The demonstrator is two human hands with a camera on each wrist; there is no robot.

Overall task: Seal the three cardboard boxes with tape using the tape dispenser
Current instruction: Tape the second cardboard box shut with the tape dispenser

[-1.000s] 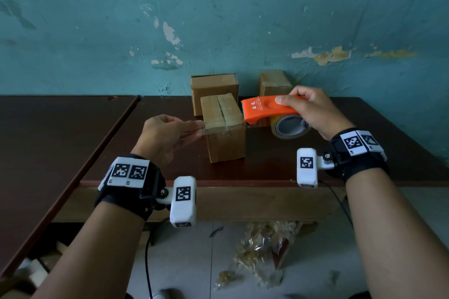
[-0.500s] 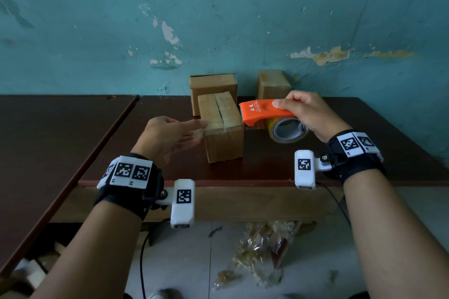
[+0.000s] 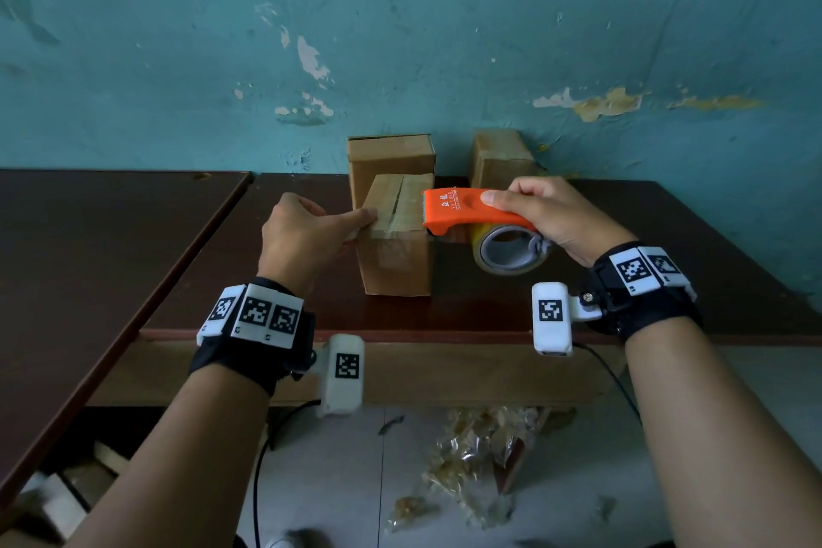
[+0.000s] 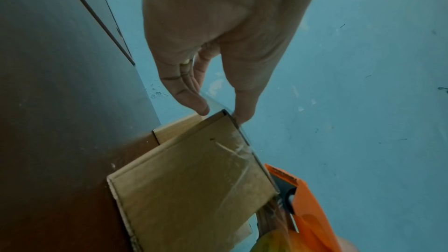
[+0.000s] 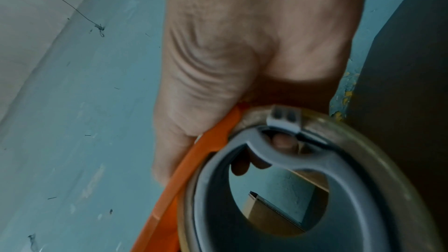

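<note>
- The left hand [image 3: 307, 231] is reaching in from the near left, its thumb [image 4: 244, 106] and fingers [image 4: 191, 99] stretched out and pressing the end of a clear tape strip [image 3: 391, 226] against the left top edge of the nearest cardboard box [image 3: 396, 256].
- That nearest cardboard box is standing upright on the dark wooden table [image 3: 489, 307], a short way in from the near edge, with the centre seam of its top flaps showing.
- The right hand [image 3: 551, 214] is wrapping around the orange tape dispenser [image 3: 471, 211], thumb lying along its top and fingertips curling inside the roll's hub, as the right wrist view shows.
- The dispenser's toothed front end is sitting at the right top edge of the nearest box, and the tape roll [image 3: 511, 251] is hanging beneath the handle, just right of the box.
- A second box [image 3: 391, 158] is standing directly behind the nearest one, touching or almost touching it.
- A third box [image 3: 500, 158] is sitting farther right, against the peeling teal wall [image 3: 400, 36].
- A second dark table [image 3: 89, 258] is lying to the left.
</note>
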